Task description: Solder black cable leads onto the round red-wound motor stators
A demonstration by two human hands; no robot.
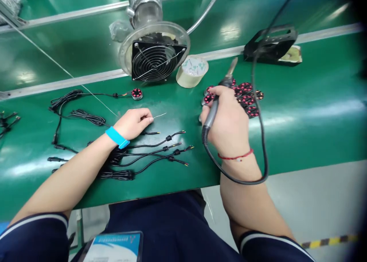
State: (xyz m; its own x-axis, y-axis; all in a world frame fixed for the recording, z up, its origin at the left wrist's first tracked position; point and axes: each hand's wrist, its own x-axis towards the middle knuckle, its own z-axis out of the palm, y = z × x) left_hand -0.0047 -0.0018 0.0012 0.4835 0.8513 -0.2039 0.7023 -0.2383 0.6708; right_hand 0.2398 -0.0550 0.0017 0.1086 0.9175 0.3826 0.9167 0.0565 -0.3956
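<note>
My left hand pinches a thin solder wire, whose free end sticks out to the right past the fingertips. Cables with black sheathing lie below that hand, their coloured wire ends pointing right. In my right hand is a soldering iron, tip raised toward the back of the bench and cord looping around the wrist. Behind and beside this hand sits a cluster of small motors with red-pink windings, partly covered by it. One more motor, joined to a cable, lies beyond my left hand.
A fume extractor fan hangs over the back of the green bench. Beside it stands a tape roll. A black iron stand with a sponge is at the back right. More cables lie far left.
</note>
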